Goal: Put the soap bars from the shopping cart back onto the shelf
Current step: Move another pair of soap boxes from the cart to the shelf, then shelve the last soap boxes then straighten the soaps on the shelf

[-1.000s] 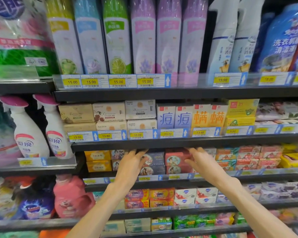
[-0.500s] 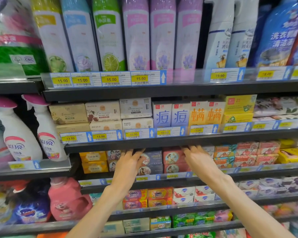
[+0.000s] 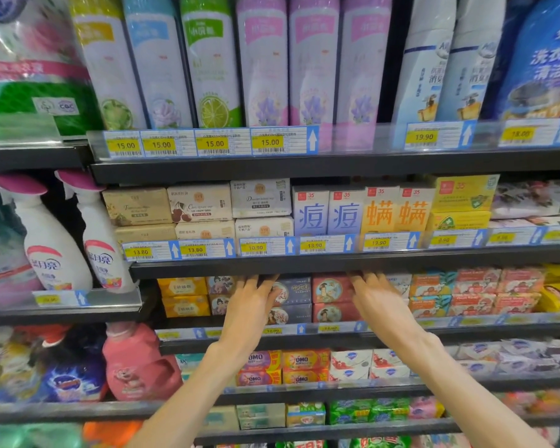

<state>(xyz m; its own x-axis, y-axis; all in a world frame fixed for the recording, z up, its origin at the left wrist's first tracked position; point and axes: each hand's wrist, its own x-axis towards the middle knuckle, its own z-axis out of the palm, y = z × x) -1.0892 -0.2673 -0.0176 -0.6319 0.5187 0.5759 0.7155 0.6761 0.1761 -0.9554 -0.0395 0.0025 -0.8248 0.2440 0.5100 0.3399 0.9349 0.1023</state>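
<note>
Head view: both hands' spread fingers [image 3: 254,287] reach soap boxes [image 3: 332,289] under shelf edge [image 3: 304,265].

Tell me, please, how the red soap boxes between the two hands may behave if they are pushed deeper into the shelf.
The red soap boxes look like stiff cartons, so they would probably slide, not bend. Stacked two high, the upper one may shift first. The flat faces make rolling unlikely.

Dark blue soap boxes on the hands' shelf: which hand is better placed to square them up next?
Left, probably. The left hand lies flat against the dark blue soap boxes, fingers straight. The right hand rests further right, by the red soap boxes.
</note>
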